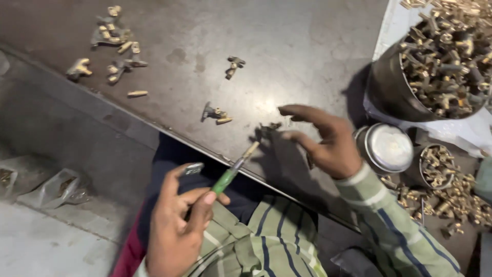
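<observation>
Your left hand is gripping a green-handled brush, its bristle tip pointing up toward the table edge. Your right hand is hovering released, fingers spread, just above a small brass fitting lying on the table. A round metal tin is sitting just beside that hand.

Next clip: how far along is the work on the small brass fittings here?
Looks early. A few brass pieces lie spread on the metal table, perhaps already handled. In hand: the left hand holds a green-handled brush, and the right hand reaches for a small fitting. Left: a full metal pot of fittings and a loose pile.
</observation>
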